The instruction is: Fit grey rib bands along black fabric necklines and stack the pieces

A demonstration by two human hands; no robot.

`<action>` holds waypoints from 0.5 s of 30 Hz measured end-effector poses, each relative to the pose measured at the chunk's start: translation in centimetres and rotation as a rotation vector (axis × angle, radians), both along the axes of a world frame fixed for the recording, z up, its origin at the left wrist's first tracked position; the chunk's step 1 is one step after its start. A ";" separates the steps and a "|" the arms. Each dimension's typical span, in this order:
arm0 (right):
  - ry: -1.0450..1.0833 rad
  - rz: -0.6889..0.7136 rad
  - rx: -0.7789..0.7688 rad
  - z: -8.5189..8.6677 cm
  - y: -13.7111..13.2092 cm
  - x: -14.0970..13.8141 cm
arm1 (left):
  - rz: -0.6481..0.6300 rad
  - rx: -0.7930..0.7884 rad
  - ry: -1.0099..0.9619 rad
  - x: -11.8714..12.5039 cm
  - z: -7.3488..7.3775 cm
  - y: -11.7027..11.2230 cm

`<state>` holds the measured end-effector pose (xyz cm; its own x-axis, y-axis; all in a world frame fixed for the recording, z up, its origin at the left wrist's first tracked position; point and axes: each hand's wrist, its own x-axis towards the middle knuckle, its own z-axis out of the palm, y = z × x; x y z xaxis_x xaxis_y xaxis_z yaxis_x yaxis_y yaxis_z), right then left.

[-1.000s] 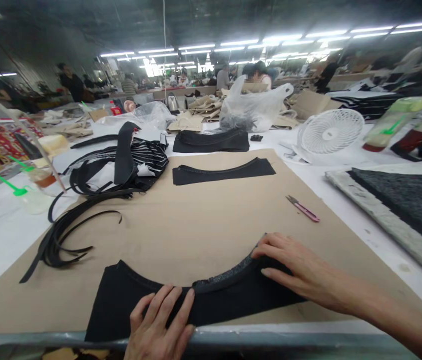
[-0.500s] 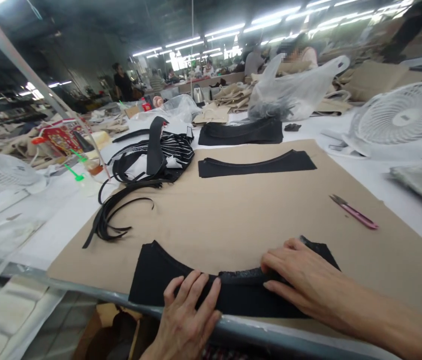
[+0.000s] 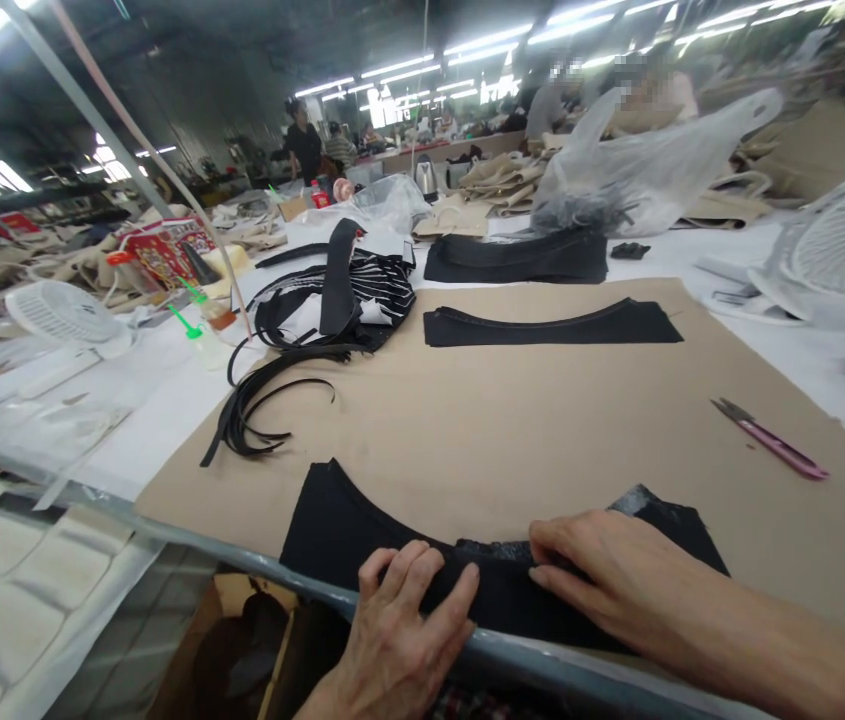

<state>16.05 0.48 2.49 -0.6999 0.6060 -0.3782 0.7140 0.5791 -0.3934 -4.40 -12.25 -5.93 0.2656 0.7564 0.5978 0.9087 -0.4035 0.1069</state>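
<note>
A curved black fabric piece lies along the table's front edge, its concave side facing away from me. My left hand rests on its middle with fingers spread, pressing it down. My right hand has thumb and fingers closed on the curved edge, where a narrow fold runs. Part of that edge is hidden under the fingers. Near the right end, a shiny greyish strip shows along the edge. Farther back lies a similar curved black piece.
Pink-handled thread snips lie at right on the brown sheet. Black strips and a striped bundle lie left. Behind are stacked black pieces, a plastic bag, and fans on both sides.
The view has turned left, so things appear farther right. Along the curved edge, my right hand has slid slightly left, baring more of the right end. My left hand stays on the fabric.
</note>
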 end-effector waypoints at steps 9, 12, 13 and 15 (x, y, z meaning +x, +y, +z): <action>-0.031 -0.077 -0.126 0.5 0.3 -1.3 | 0.057 0.036 0.006 1.3 -0.6 -0.1; 0.006 -0.089 -0.201 1.0 0.5 -1.5 | 0.064 0.042 0.009 1.3 -0.6 -0.1; 0.024 -0.091 -0.230 1.1 0.5 -1.5 | 0.064 0.042 0.008 1.4 -0.5 0.0; 0.050 -0.100 -0.251 1.1 0.6 -1.5 | 0.063 0.044 0.004 1.4 -0.4 0.1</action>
<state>14.59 1.09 3.61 -0.6624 0.5651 -0.4918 0.7393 0.3866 -0.5514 -3.03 -12.19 -6.34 0.2206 0.7451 0.6294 0.9330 -0.3493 0.0864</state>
